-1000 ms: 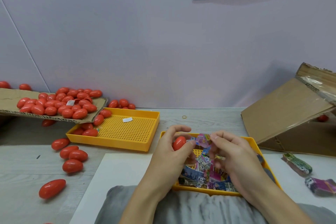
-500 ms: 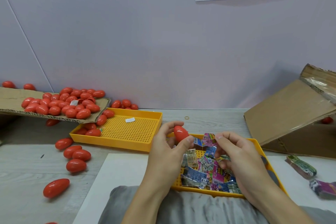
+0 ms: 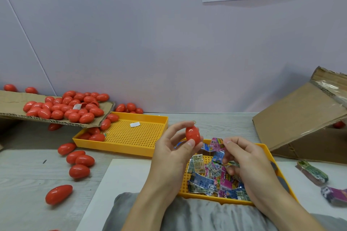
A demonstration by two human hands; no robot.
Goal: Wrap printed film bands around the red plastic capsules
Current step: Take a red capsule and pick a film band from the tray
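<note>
The counter (image 3: pixel 28 174) carries a tilted cardboard box (image 3: pixel 293 118) at right and a cardboard sheet (image 3: pixel 11 103) heaped with red capsules (image 3: pixel 63 108) at left. Beside the sheet sits one yellow tray (image 3: pixel 131 137); a second yellow tray (image 3: pixel 262 148), nearest me, holds loose printed film bands (image 3: pixel 212 180). My left hand (image 3: pixel 172 157) grips one red capsule (image 3: pixel 192 135) upright between thumb and fingertips, above the near tray. My right hand (image 3: pixel 249 163) has its fingers curled, pinching a film band (image 3: pixel 228 164) over the tray.
</note>
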